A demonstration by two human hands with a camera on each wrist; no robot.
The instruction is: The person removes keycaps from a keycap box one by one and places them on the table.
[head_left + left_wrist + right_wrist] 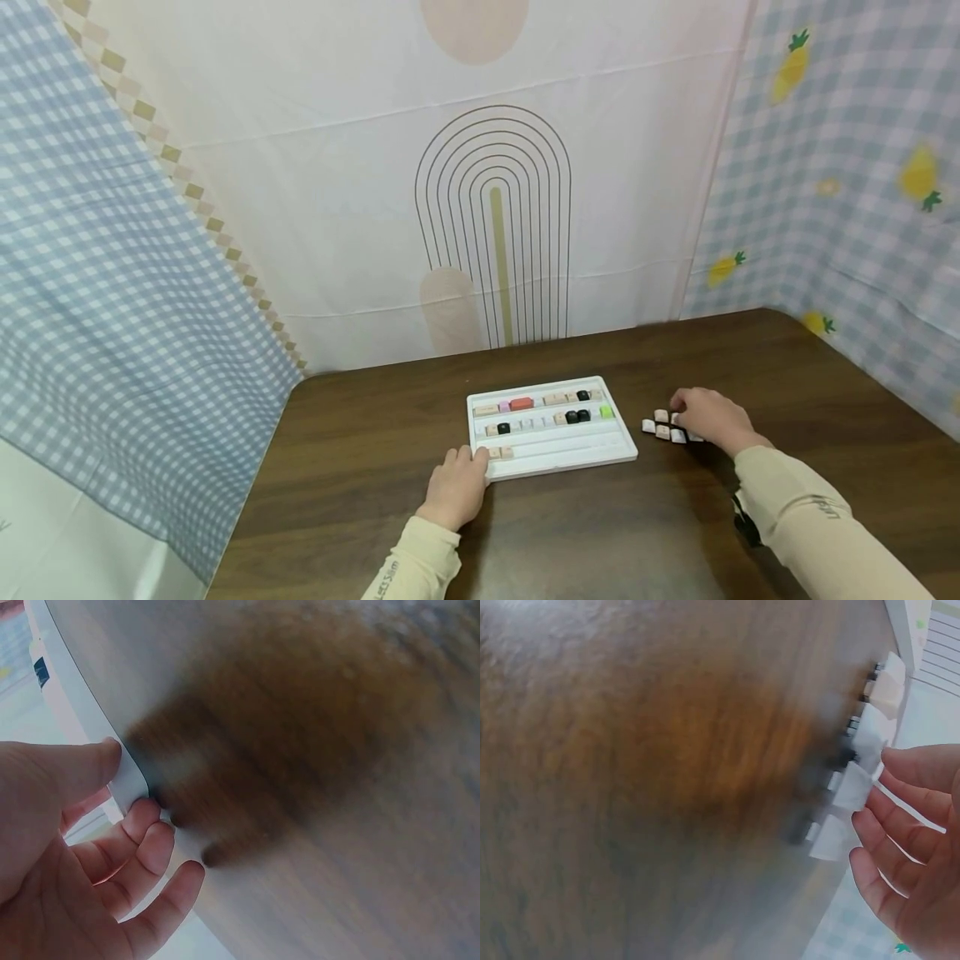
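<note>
A white tray (570, 458) lies on the table with rows of keycaps in it. My left hand (456, 485) holds its near left corner; in the left wrist view the thumb rests along the tray's edge (124, 769) and the fingertips bend at the corner. To the right of the tray, a cluster of loose white and beige keycaps (662, 432) stands on the wood. Over this cluster is my right hand (712, 417), thumb and forefinger pinching a white keycap, partly hidden by the fingers. Other white keycaps (853, 787) stand close to its fingertips.
The brown wooden table (360, 450) reaches back to a white cloth (337, 208) with an arch pattern. Checked cloths hang at both sides. A red keycap (521, 404), black ones (577, 416) and a green keycap (606, 412) sit in the tray's upper rows.
</note>
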